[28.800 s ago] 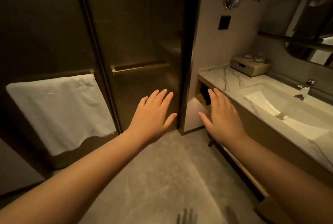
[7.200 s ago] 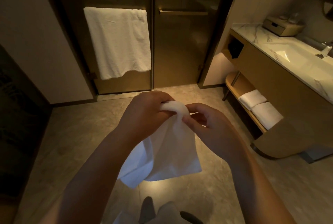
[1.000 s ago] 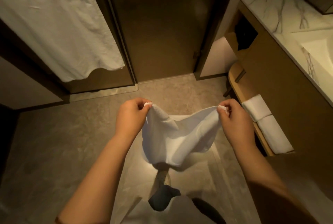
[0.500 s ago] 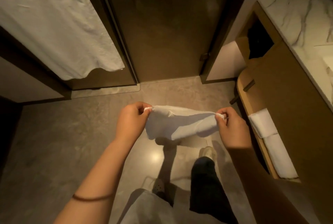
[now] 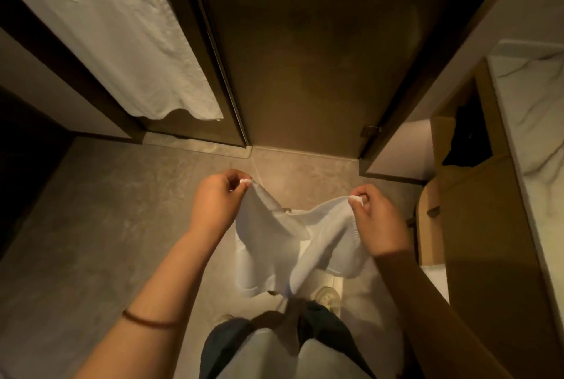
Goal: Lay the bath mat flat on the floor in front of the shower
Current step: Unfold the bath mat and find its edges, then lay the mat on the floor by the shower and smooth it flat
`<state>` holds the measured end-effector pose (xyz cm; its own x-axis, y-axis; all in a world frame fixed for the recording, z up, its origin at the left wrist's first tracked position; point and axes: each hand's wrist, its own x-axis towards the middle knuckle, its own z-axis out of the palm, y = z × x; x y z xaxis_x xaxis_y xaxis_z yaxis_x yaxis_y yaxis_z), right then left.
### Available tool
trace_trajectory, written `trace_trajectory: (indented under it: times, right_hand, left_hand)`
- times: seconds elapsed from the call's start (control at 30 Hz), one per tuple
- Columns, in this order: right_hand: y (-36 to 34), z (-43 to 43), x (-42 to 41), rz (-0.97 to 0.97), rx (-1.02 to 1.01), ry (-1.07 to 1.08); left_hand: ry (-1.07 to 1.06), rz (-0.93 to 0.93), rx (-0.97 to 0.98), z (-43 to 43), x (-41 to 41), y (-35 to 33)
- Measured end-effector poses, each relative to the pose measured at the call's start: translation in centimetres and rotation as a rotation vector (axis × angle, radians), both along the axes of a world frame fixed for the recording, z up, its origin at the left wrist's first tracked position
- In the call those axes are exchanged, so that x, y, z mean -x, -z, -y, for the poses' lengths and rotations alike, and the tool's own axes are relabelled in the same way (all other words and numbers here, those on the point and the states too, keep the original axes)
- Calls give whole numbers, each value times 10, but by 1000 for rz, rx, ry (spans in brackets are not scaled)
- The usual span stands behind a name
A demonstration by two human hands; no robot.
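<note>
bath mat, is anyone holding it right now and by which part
Yes. The left hand and the right hand each pinch one top corner of the white bath mat; it hangs slack between them above the floor.

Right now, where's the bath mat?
Head view, lower centre: the bath mat hangs between the left hand and right hand, above the floor before the shower door.

Bath mat [image 5: 293, 244]: soft white cloth. Floor [image 5: 91, 226]: polished mottled stone. Shower door [image 5: 305, 58]: tinted glass, brass-toned metal frame.
</note>
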<state>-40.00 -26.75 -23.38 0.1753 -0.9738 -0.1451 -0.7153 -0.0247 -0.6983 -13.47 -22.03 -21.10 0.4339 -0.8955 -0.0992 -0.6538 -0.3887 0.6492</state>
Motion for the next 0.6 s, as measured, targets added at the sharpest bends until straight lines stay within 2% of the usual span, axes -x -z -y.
trace_trajectory:
  times: [0.2, 0.37, 0.5, 0.6]
  right_hand:
    - [8, 57, 3, -10, 31, -15]
    - [20, 116, -2, -34, 48, 44]
    - [45, 152, -16, -9, 314, 43]
    - [84, 185, -33, -17, 256, 109]
  left_hand:
    - [-11, 66, 24, 48, -2, 7]
    - [14, 50, 39, 107, -16, 27]
    - [64, 34, 87, 160, -32, 62]
    - [90, 53, 118, 197, -48, 104]
